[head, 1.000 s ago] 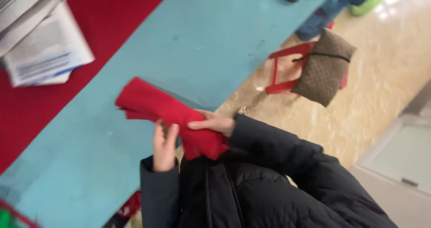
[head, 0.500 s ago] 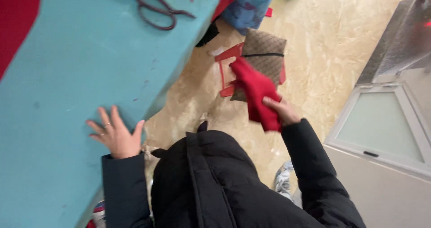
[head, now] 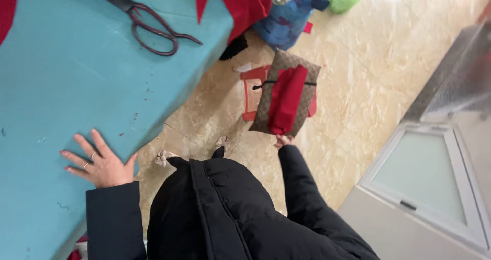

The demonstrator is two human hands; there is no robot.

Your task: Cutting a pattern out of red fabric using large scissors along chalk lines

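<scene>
Pressing flat, released, the left hand (head: 102, 164) nears the table (head: 76, 76) edge; right hand's (head: 283, 141) grip unclear.

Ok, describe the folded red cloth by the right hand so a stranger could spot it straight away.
Start at the teal table, then look right to the beige tiled floor beside it. There a brown patterned bag sits on a small red stool, just beyond the right hand. The folded red cloth lies lengthwise across the bag, unlike the loose red fabric hanging off the table's edge.
</scene>
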